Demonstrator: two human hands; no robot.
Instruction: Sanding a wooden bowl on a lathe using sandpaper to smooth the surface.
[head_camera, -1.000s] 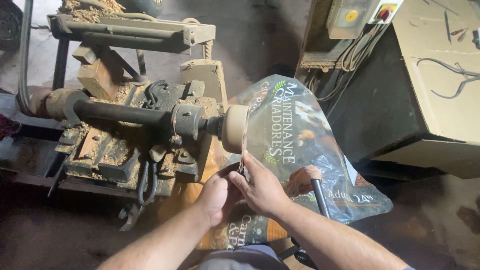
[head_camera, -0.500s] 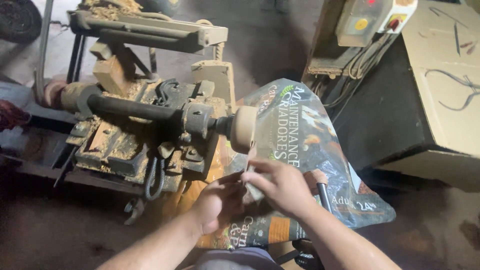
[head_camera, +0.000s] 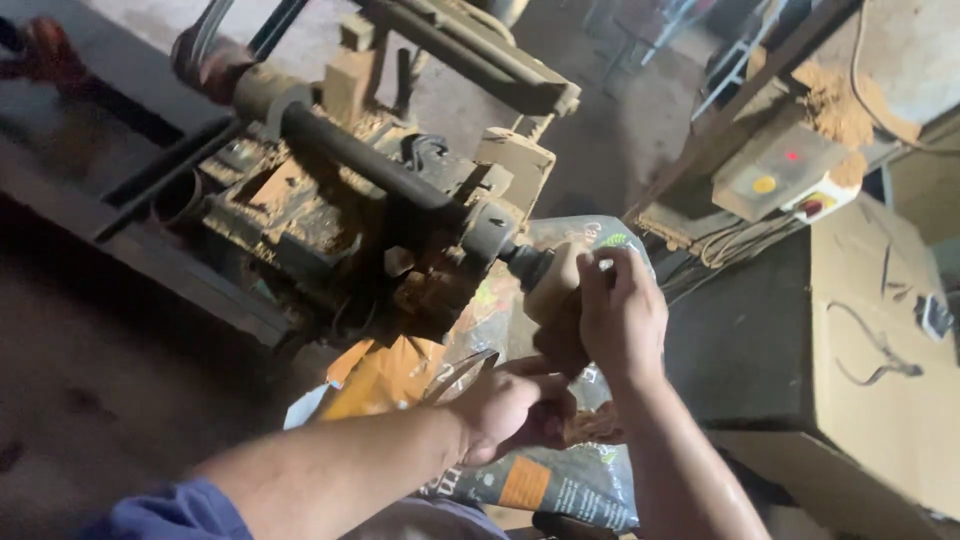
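Note:
A dusty machine (head_camera: 330, 210) carries a dark horizontal shaft (head_camera: 360, 160) that ends in a tan round disc (head_camera: 553, 290). My right hand (head_camera: 622, 312) is laid over the disc's right side, fingers curled on it. My left hand (head_camera: 512, 408) is just below the disc, closed around a thin metal tool (head_camera: 462, 373) whose tip points up and left. Both forearms come in from the bottom edge, the left one in a blue sleeve (head_camera: 170, 510).
A printed plastic bag (head_camera: 560, 480) lies under the hands. A control box with coloured buttons (head_camera: 772, 178) and loose cables stands at the right, above a dark cabinet (head_camera: 740, 340) and a tan box (head_camera: 890, 380). Sawdust (head_camera: 840, 100) is piled at the upper right.
The view has tilted and moved closer. My right hand has risen from beside the left hand onto the disc. My left hand stays low with the tool.

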